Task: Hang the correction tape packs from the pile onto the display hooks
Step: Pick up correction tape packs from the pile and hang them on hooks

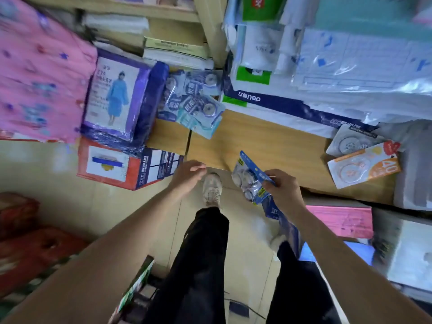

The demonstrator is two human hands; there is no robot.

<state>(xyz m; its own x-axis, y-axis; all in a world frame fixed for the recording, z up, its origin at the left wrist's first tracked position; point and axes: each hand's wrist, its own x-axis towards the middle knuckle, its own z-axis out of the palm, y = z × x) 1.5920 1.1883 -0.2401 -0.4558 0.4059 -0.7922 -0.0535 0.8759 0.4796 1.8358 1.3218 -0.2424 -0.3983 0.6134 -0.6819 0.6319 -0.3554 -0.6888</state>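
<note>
The right hand pinches a blue-carded correction tape pack by its lower edge, thumb and fingers closed on the card, just over the near edge of the wooden counter. A second blue pack hangs below the same hand, partly hidden behind the wrist — whether the hand grips it too cannot be told. The left hand is empty, fingers loosely curled and half open, hovering at the counter's near edge, a little apart from the held pack.

The pile of packs lies at the far left of the counter, well apart from both hands. Roughly four or five overlapping blue packs show there; blur keeps the count uncertain. At the counter's right end two other carded packs lie touching: one grey-white, one orange.

Left of the pile stands a purple raincoat package on a red box. A dark blue box runs along the counter's far edge. No display hooks are visible — printing on the packs is too smeared to read.
</note>
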